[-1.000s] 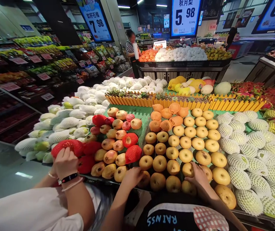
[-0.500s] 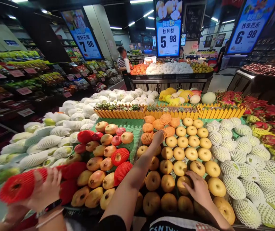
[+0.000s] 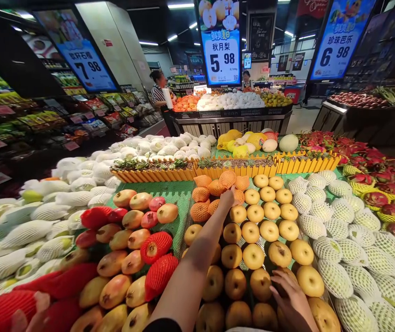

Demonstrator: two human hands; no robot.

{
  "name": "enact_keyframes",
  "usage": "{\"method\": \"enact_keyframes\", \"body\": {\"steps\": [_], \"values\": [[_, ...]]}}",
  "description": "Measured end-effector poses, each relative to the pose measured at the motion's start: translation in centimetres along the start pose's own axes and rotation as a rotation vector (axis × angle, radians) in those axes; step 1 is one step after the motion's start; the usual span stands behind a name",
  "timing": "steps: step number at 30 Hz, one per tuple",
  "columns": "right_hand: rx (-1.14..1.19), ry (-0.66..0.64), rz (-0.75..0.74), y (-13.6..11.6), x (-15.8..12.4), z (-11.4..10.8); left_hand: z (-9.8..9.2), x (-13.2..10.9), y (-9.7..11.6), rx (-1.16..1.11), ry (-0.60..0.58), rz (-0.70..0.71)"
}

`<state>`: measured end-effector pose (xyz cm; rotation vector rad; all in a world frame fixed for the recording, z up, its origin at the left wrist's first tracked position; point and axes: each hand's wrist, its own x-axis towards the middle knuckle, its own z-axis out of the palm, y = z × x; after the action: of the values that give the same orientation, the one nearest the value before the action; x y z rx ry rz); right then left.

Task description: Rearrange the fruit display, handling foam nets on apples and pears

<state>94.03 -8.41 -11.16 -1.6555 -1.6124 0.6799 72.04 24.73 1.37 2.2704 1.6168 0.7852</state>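
Note:
My left hand [image 3: 229,198] reaches far forward to the back of the pear display, fingers closed at a pear in an orange foam net [image 3: 239,196]. Its fingers are partly hidden, so how firm the hold is does not show. Several other orange-netted pears [image 3: 201,194] lie beside it. My right hand [image 3: 289,295] rests over the bare brown pears [image 3: 253,256] near the front right, fingers spread. Its fingertips touch or hover just above a pear [image 3: 261,284]; I cannot tell which.
Left of the pears lie pomegranates [image 3: 116,290], some in red nets [image 3: 162,275]. Another person's hand [image 3: 33,313] holds a red-netted fruit [image 3: 3,309] at lower left. White-netted fruit [image 3: 356,272] borders the right. A low orange fence planter [image 3: 232,167] runs behind.
The view has shifted, so the display sits further left and slightly lower. My left hand has moved right among the orange-netted pears. My right hand has moved a little right and nearer to me.

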Motion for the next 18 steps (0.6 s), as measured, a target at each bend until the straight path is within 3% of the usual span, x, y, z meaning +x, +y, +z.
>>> {"method": "enact_keyframes", "body": {"steps": [5, 8, 11, 14, 16, 18], "values": [[0.109, 0.078, -0.102, -4.1, 3.0, -1.9, 0.5, -1.9, -0.3, 0.024, -0.004, -0.142], [0.262, 0.150, -0.033, -5.9, 5.9, -3.0, -0.3, -4.9, 0.8, -0.019, 0.051, -0.151], [0.611, 0.075, 0.077, -7.5, 9.1, -2.9, -1.6, -9.0, 3.0, -0.265, 0.099, -0.036], [0.945, -0.072, 0.157, -9.2, 11.4, -1.8, -2.6, -12.8, 5.6, -0.498, -0.052, 0.210], [1.032, -0.063, 0.189, -10.3, 12.1, -0.8, -3.0, -14.5, 6.9, -0.512, -0.159, 0.312], [1.014, 0.026, 0.169, -11.0, 12.1, -0.2, -3.1, -15.6, 7.6, -0.494, -0.172, 0.313]]}}
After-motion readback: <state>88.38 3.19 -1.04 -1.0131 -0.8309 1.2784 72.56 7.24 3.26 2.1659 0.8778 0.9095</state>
